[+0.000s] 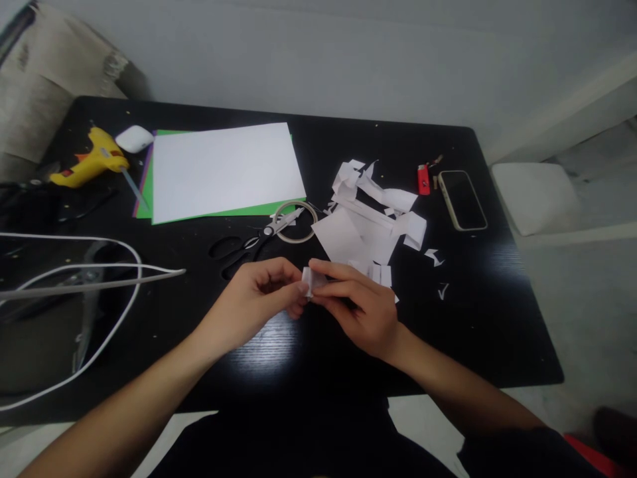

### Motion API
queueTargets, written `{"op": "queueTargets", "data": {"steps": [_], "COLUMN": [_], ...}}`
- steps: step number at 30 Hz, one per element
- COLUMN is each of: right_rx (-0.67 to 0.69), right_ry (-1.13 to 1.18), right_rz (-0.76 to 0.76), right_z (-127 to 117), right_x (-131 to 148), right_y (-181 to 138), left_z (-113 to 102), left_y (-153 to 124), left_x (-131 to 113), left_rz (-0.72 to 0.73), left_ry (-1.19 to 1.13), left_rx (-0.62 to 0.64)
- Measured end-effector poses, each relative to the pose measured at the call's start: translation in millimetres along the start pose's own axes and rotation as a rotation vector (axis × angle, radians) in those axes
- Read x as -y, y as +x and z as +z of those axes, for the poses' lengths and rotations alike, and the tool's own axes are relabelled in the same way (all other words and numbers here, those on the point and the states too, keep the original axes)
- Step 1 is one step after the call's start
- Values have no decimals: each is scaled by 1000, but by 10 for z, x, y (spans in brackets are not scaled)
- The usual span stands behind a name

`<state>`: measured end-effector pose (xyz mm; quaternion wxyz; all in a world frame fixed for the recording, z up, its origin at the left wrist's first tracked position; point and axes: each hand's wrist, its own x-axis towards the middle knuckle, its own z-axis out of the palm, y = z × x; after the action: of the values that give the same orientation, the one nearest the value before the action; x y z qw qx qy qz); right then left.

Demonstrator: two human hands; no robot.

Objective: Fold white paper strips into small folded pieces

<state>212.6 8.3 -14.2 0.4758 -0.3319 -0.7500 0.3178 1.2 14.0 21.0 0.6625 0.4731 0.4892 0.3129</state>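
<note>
A small folded piece of white paper (pixel 313 279) is held between my two hands, above the near middle of the black table. My left hand (pixel 269 289) pinches its left edge between thumb and fingers. From the other side, the fingers of my right hand (pixel 361 305) grip the same piece and cover part of it. Just beyond my left hand lie black-handled scissors (pixel 269 231), their blades across a ring of tape (pixel 313 229). White paper scraps (pixel 365 226) are heaped behind my right hand, some partly hidden by it.
White sheets (pixel 223 169) lie on green paper (pixel 229 214) at the back. A yellow glue gun (pixel 99 158) and white case (pixel 134 139) are at the left, white cables (pixel 124 279) nearer. A red lighter (pixel 423 180) and phone (pixel 462 200) sit at the right.
</note>
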Motion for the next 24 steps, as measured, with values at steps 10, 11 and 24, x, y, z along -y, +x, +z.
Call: {"op": "queueTargets", "data": {"steps": [10, 11, 24], "right_rx": [53, 55, 46], "right_ry": [83, 87, 261], "right_rz": [108, 113, 368], "right_z": [-28, -29, -44], "right_x": [15, 18, 89], "right_y": [27, 30, 60], "left_z": [-51, -48, -24], "left_y": [69, 77, 62], "left_x": [25, 32, 37], "left_rz": [-189, -223, -221], "left_ry": [-174, -209, -274], "left_rx": [97, 103, 137]}}
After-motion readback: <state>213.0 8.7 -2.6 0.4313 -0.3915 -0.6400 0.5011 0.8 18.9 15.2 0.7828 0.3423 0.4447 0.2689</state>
